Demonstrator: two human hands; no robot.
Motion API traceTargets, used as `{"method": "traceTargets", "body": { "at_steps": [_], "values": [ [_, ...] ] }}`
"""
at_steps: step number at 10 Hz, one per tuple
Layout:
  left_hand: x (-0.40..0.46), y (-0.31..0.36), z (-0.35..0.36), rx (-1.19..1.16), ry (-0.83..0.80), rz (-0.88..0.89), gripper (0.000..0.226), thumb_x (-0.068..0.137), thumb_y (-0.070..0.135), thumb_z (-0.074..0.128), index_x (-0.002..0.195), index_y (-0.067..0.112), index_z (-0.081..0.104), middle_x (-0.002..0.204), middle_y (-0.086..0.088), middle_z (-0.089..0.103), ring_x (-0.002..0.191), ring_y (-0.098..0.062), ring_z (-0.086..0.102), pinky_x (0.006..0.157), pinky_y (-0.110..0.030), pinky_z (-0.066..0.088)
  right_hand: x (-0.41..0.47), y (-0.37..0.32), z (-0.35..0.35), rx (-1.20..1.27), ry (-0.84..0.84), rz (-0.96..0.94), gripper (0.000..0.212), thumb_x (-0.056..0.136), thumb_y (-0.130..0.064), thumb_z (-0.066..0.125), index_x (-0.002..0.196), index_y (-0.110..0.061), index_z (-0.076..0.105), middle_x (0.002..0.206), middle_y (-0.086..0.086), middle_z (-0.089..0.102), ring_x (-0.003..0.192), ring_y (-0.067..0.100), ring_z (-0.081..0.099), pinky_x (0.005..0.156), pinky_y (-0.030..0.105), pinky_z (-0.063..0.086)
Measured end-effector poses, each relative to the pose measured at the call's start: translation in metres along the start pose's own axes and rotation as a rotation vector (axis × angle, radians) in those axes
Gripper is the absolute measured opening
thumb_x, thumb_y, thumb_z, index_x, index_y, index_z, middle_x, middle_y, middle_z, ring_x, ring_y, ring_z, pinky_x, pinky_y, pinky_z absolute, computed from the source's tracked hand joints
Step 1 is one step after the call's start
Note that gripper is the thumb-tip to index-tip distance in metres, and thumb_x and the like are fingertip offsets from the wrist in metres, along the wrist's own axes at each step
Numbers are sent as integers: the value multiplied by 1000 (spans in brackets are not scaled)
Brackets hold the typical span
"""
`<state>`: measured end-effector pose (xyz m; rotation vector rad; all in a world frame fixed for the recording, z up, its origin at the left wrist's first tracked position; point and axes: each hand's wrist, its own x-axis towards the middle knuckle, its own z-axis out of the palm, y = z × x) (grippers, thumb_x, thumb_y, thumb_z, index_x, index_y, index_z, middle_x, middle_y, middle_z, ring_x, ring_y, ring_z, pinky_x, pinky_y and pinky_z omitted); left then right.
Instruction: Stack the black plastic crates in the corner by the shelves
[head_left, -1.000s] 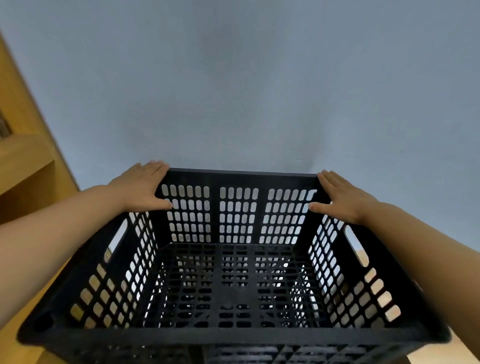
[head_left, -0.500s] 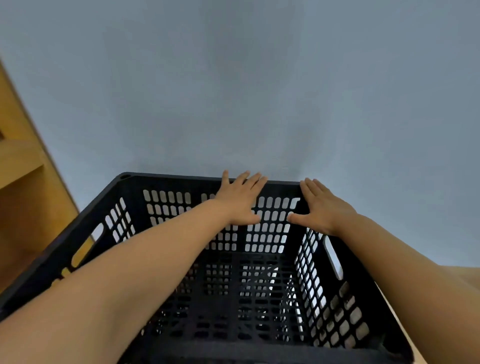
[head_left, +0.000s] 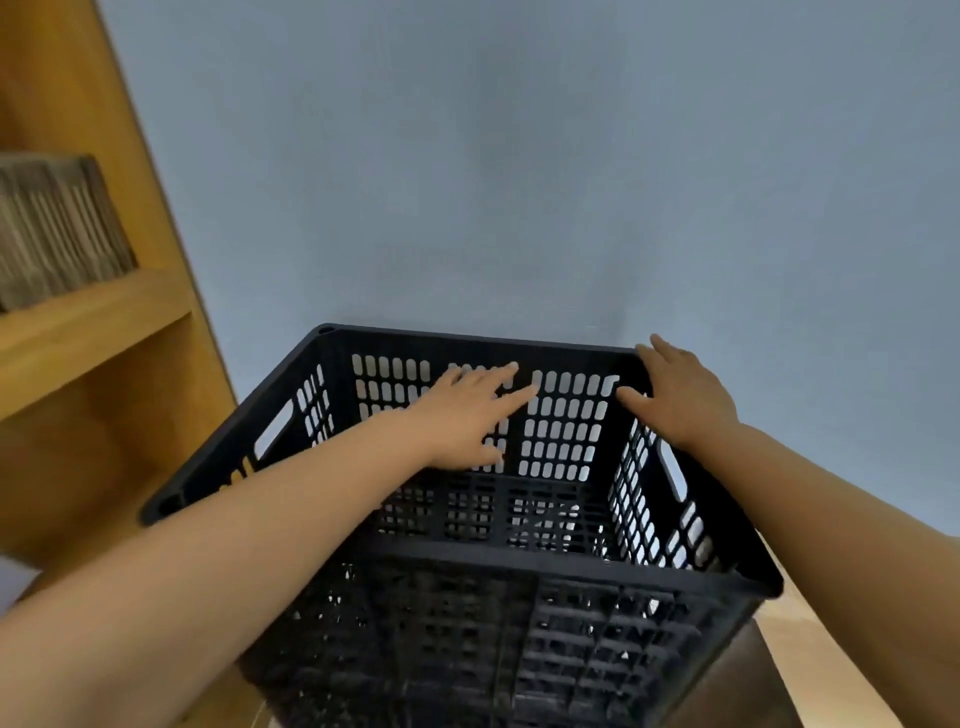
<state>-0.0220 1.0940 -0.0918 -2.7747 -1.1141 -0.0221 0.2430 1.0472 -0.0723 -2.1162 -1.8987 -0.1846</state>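
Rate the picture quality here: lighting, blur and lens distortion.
Head view: light is soft and even, no glare on the wall; the wide lens tilts the shelf upright and splays the black crate; the stack on the shelf and the crate's near wall are blurred, while the far-wall slots show bright and fairly crisp.

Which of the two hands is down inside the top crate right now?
The left hand: its straight fingers lie along the inside of the top crate's far wall. The right hand instead rests on the rim's far right corner.
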Motion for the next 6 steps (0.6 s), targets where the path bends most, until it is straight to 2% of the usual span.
{"method": "traceTargets", "body": {
  "at_steps": [1,2,3,4,5,6],
  "values": [
    [-46,-6,-16,-29,75,-28,67,87,38,50,146,36,17,158,-2,11,144,-25,11,115,-45,8,-35,-7,-8,125,-131,122,76,87,-51,49,148,-20,16,159,7,6,142,30,19,107,48,29],
    [-92,-5,-27,-113,189,-115,55,89,37,47,142,34,33,152,-1,31,141,-22,20,116,-45,10,-74,-14,-22,113,-158,159,78,87,-53,48,149,-21,13,159,10,3,141,35,18,109,50,27],
    [-140,1,-36,-249,316,-235,52,87,38,48,138,33,40,145,-2,43,139,-22,27,115,-47,15,-118,-30,-37,70,-103,131,69,89,-49,47,146,-15,27,155,14,17,135,37,29,106,50,33],
    [-191,13,-40,-301,368,-273,51,85,38,48,136,33,43,138,-2,50,134,-24,34,111,-48,20,-166,-53,-47,48,-53,126,63,90,-46,48,141,-11,35,151,16,27,131,38,35,103,50,35],
    [-243,27,-34,-326,414,-276,47,86,38,49,133,32,48,133,-2,54,132,-25,36,109,-47,21,-218,-81,-48,23,11,79,65,90,-47,47,143,-12,33,154,13,25,135,35,32,106,49,32],
    [-283,38,-31,-331,384,-275,43,86,36,50,128,32,53,119,-2,61,123,-26,44,103,-45,28,-261,-102,-44,36,15,40,67,90,-47,48,143,-11,31,154,13,25,137,33,29,107,48,30]
  ]
}}
